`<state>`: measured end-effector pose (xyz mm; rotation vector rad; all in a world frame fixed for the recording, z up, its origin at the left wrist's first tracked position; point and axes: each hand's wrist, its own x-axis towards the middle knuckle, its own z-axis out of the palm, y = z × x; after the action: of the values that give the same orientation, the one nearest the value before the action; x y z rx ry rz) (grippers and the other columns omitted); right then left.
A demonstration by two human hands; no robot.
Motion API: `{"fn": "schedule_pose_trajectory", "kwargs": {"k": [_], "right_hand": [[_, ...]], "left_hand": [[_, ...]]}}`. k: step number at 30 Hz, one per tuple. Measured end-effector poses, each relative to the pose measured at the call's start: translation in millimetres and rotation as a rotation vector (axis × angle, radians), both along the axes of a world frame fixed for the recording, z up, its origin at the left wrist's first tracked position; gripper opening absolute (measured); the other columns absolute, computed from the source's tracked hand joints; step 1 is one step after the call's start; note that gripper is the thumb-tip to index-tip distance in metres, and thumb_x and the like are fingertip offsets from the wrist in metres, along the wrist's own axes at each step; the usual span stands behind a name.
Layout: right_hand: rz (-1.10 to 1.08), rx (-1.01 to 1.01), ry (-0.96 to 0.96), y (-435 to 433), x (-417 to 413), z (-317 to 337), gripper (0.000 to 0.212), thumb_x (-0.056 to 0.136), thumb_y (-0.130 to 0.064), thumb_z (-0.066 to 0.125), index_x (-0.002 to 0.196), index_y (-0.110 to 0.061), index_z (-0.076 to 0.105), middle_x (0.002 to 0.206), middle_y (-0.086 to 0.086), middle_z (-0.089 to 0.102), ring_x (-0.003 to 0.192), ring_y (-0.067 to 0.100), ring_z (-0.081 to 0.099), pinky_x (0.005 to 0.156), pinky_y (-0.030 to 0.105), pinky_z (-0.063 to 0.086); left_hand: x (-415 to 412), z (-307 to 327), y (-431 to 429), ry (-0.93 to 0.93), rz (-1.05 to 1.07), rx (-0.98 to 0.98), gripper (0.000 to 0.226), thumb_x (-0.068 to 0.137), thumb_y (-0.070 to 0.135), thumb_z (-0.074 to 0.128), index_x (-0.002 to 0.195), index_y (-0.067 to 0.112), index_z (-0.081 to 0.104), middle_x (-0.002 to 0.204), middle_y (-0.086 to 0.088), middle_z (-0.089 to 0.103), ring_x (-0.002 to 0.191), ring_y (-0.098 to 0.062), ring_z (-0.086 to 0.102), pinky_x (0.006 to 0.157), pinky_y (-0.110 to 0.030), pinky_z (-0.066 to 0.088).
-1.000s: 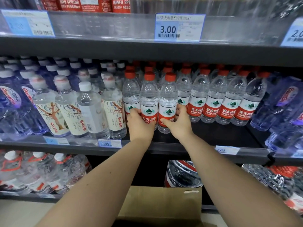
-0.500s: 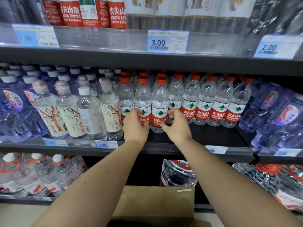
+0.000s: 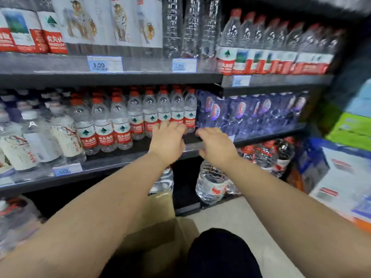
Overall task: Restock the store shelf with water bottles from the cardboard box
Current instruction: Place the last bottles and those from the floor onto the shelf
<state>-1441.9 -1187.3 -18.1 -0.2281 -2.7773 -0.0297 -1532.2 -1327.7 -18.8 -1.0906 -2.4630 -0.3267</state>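
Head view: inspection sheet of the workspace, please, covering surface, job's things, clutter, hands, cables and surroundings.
Surface: dark middle shelf, bare strip along its front.
Job's things: red-capped water bottles in rows on it; cardboard box on the floor below.
Clutter: nothing seen.
Hands: left hand open at the bottle labels, contact unclear; right hand open, empty.
Cables: nothing seen.
Surroundings: price tags, blue bottles to the right, stacked cartons far right; view blurred.

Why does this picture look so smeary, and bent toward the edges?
Head view: motion blur smears the price tag and the stacked boxes at right; the wide lens slants and bends the shelf edge; the red-capped bottles mid-frame read sharpest.
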Motion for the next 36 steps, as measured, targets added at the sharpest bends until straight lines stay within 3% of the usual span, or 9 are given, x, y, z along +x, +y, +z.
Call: {"fn": "schedule_pose_trajectory", "kwargs": {"k": [4,10,18,27,36], "right_hand": [[-0.227,0.039,-0.052,45.0,106.8,-9.9,0.041,0.086,-0.027,0.061,0.123,-0.016,0.050,0.122,0.008,0.055,0.115,0.033,0.047,0.087,0.042,0.043],[-0.484,-0.032,-0.140,98.8,265.9,-58.1,0.048,0.082,-0.026,0.063,0.127,-0.015,0.051,0.128,0.012,0.052,0.122,0.036,0.044,0.093,0.043,0.042],[-0.703,-0.342,-0.271,110.1,398.0,-211.2,0.043,0.085,-0.028,0.062,0.125,-0.016,0.053,0.127,0.010,0.054,0.122,0.033,0.044,0.090,0.040,0.041],[-0.955,-0.765,-0.373,88.7,494.6,-386.3,0.043,0.087,-0.022,0.058,0.130,-0.020,0.051,0.127,0.006,0.055,0.120,0.028,0.044,0.096,0.036,0.039],[-1.197,-0.928,-0.585,73.8,516.8,-502.5,0.047,0.088,-0.016,0.048,0.135,-0.017,0.043,0.142,0.014,0.043,0.132,0.036,0.037,0.102,0.046,0.040]], "left_hand": [[85.6,-6.9,65.3,-0.010,-0.131,-0.040,0.030,0.086,0.022,0.053,0.116,0.022,0.054,0.117,-0.004,0.055,0.115,-0.030,0.044,0.093,-0.042,0.030],[223.7,-56.7,152.5,-0.053,-0.344,-0.140,0.034,0.084,0.026,0.058,0.118,0.022,0.053,0.120,-0.005,0.056,0.115,-0.030,0.047,0.093,-0.042,0.034],[370.3,-199.5,184.5,-0.332,-0.387,-0.477,0.043,0.083,0.030,0.063,0.123,0.024,0.050,0.126,-0.004,0.053,0.121,-0.028,0.043,0.097,-0.041,0.032],[438.8,-327.3,187.7,-0.452,-0.451,-0.740,0.042,0.081,0.014,0.058,0.121,0.023,0.051,0.123,-0.003,0.053,0.116,-0.028,0.042,0.093,-0.040,0.031],[451.5,-396.1,196.2,-0.558,-0.512,-0.894,0.039,0.085,0.028,0.058,0.123,0.021,0.052,0.126,-0.003,0.053,0.119,-0.028,0.042,0.098,-0.041,0.034]]}}
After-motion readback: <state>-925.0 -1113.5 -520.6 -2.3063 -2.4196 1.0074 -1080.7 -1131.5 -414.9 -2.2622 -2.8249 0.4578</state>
